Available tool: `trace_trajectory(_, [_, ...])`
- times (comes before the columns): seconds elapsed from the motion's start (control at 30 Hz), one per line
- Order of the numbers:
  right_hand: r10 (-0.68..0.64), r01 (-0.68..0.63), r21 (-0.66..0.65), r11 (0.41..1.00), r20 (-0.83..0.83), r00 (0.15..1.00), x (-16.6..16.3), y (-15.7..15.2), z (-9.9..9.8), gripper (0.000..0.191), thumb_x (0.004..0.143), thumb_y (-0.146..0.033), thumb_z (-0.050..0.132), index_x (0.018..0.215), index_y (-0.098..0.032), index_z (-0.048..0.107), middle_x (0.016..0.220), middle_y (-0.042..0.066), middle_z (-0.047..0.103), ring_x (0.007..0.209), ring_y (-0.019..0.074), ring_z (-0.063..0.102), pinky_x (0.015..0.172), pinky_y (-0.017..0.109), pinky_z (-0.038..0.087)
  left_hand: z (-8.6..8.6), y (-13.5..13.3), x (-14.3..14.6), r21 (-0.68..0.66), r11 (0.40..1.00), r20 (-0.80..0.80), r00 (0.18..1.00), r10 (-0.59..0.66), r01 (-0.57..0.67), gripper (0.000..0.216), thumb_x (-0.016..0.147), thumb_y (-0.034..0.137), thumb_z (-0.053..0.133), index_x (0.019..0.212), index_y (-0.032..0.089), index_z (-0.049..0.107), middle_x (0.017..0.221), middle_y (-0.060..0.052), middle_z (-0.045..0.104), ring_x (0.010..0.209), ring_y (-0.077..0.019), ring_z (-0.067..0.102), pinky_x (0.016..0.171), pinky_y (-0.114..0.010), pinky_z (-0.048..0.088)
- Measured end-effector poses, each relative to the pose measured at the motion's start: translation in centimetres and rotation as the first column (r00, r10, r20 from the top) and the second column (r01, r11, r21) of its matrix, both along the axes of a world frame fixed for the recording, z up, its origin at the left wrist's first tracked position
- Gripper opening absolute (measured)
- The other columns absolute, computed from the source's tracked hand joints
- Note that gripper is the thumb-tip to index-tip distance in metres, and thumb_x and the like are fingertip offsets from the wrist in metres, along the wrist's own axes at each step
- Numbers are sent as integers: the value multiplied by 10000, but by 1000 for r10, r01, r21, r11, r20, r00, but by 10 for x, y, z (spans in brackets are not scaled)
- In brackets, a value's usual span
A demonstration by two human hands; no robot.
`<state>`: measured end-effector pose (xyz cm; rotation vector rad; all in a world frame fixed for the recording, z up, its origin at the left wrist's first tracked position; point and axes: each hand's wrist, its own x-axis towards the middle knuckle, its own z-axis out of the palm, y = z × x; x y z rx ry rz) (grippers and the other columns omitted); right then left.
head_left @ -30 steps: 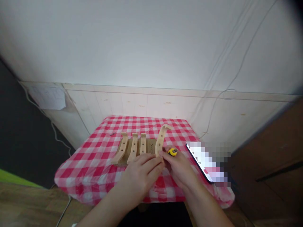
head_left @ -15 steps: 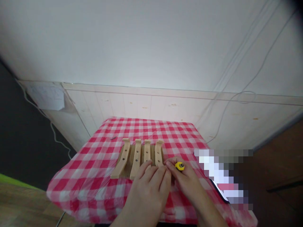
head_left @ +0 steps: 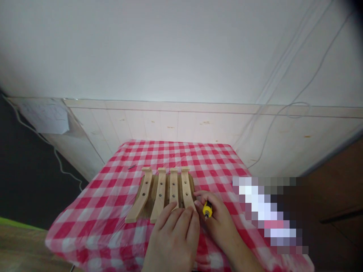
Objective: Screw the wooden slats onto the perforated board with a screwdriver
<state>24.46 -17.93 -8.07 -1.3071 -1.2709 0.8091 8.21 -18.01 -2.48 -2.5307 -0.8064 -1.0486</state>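
A wooden rack lies on the table: several pale curved wooden strips (head_left: 161,186), each with two dark screw heads or holes, sit side by side across a brown wooden board (head_left: 154,189). My left hand (head_left: 176,234) covers the near ends of the right-hand strips, its fingers closed over the rightmost strip (head_left: 185,189). At the board's right edge is my right hand (head_left: 217,215), thumb and index finger close to that strip. Curled in its palm is a yellow-and-black screwdriver (head_left: 208,209), metal tip toward me. Both hands hide the near right corner.
A red-and-white checked cloth (head_left: 107,204) covers the table. Beyond the rack's far left corner lies a small thin dark piece (head_left: 132,166). A blurred-out bright area (head_left: 261,204) covers the right edge. The panelled wall (head_left: 159,124) stands behind the table.
The rightmost strip has swung into line with the others. The screwdriver has tipped, so its metal end now points down toward me. My view has shifted slightly.
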Motion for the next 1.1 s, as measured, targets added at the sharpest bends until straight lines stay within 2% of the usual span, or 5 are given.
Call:
trace_trajectory(0.5, [-11, 10, 10, 1000, 84, 996, 2, -1, -2, 265, 879, -421, 568, 734, -207, 505, 1035, 91, 656, 978, 224, 620, 825, 341, 497, 6, -6, -2, -52, 999, -12, 1000, -4, 3, 465, 997, 142, 225, 971, 136, 688, 941, -66, 726, 838, -170, 647, 861, -341, 514])
trace_trajectory(0.77, [-39, 39, -2, 999, 99, 994, 1, -2, 0, 275, 878, -435, 564, 729, -212, 503, 1049, 81, 657, 997, 226, 622, 806, 326, 500, 1, -6, -6, -97, 995, 1, 1000, -7, 7, 418, 987, 160, 275, 987, 137, 692, 939, -80, 727, 862, -177, 648, 883, -350, 516])
trace_trajectory(0.97, [-11, 13, -28, 1000, 73, 997, 2, -4, -1, 273, 881, -460, 557, 759, -219, 515, 1046, 75, 653, 1016, 220, 608, 833, 317, 489, -3, -10, -8, -71, 997, 0, 999, 34, -33, 252, 933, 187, 465, 1073, 164, 673, 1074, -46, 727, 965, -214, 655, 941, -407, 491])
trace_trajectory(1.1, [-4, 7, -42, 999, 70, 998, 5, -5, -7, 297, 867, -491, 561, 755, -221, 511, 1075, 82, 649, 992, 222, 603, 833, 318, 487, 9, -9, -22, -54, 998, 60, 998, 30, -26, 225, 874, 279, 580, 1053, 173, 666, 1156, -63, 701, 1057, -254, 629, 950, -439, 505])
